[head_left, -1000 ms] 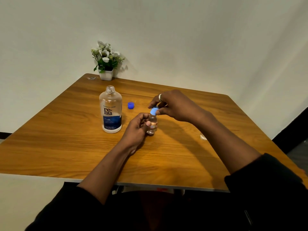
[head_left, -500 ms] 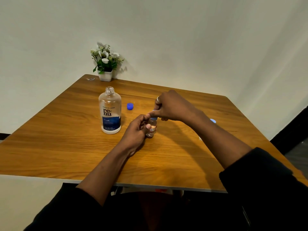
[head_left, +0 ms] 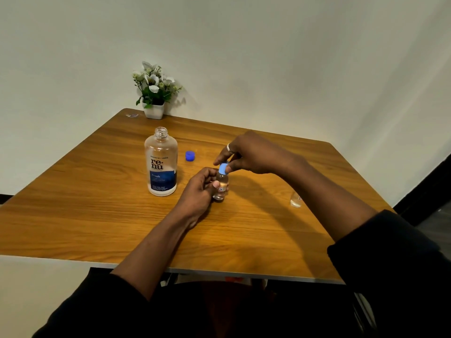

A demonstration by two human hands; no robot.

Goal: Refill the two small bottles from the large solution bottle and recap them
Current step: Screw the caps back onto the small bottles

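Observation:
A small clear bottle (head_left: 221, 185) stands upright on the wooden table (head_left: 97, 203), and my left hand (head_left: 199, 191) grips its body. My right hand (head_left: 246, 152) pinches the light blue cap (head_left: 223, 167) that sits on the bottle's neck. The large clear solution bottle (head_left: 161, 162) with a blue label stands uncapped to the left. Its dark blue cap (head_left: 190, 156) lies on the table just behind. A second small bottle (head_left: 295, 200) stands at the right, mostly hidden behind my right forearm.
A white pot of white flowers (head_left: 153, 92) stands at the table's far left corner against the wall. A small scrap (head_left: 132, 115) lies beside it. The table's front edge runs just above my sleeves.
My right hand rose a little, so the light blue cap shows again on the small bottle's neck; half a second ago the fingers covered it. The left hand kept its hold.

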